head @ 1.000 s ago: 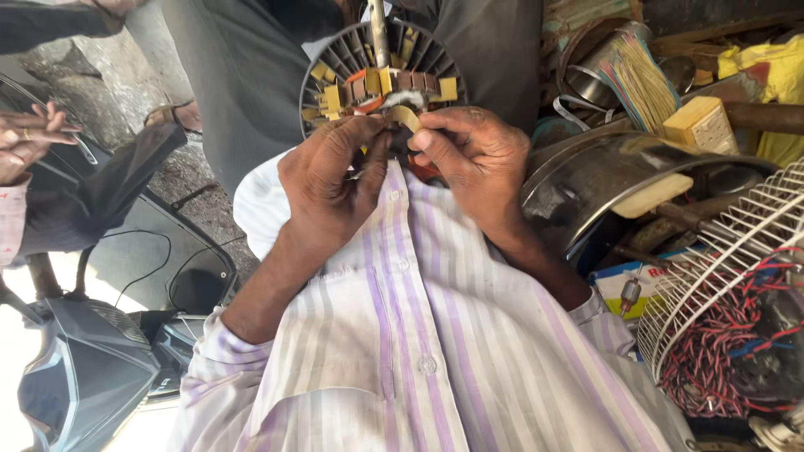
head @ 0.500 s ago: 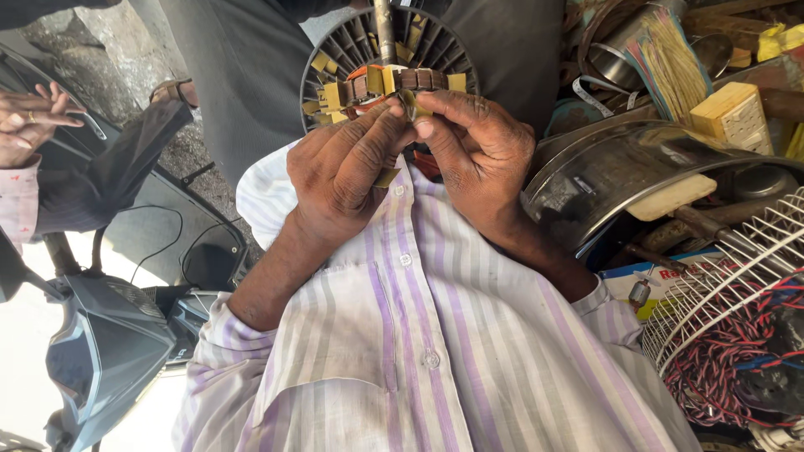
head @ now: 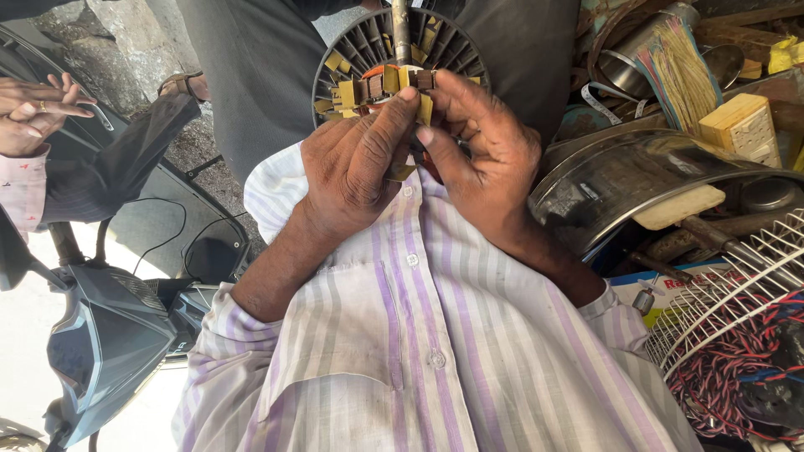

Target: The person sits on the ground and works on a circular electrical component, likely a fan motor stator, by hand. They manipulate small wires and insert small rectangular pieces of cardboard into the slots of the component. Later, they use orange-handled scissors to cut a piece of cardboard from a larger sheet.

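Observation:
A round slotted motor stator [head: 360,50] with a metal shaft [head: 401,29] and yellow insulating slips in its slots is held up in front of my striped shirt [head: 419,351]. My left hand [head: 356,163] grips its lower left side, with a fingertip pressed on a yellow slip [head: 392,79] near the centre. My right hand [head: 477,159] grips the lower right side, thumb against the left fingertip. My fingers hide the lower half of the stator.
Another person's hands [head: 33,105] are at the far left, above a grey scooter [head: 100,335]. On the right lie a metal cover [head: 636,180], a straw brush [head: 678,67], a yellow wooden block [head: 745,121], a white wire fan guard [head: 729,293] and twisted red-black wires [head: 737,368].
Both hands have shifted their fingers up onto the stator's centre. The left fingertip now presses a yellow slip that the right thumb meets.

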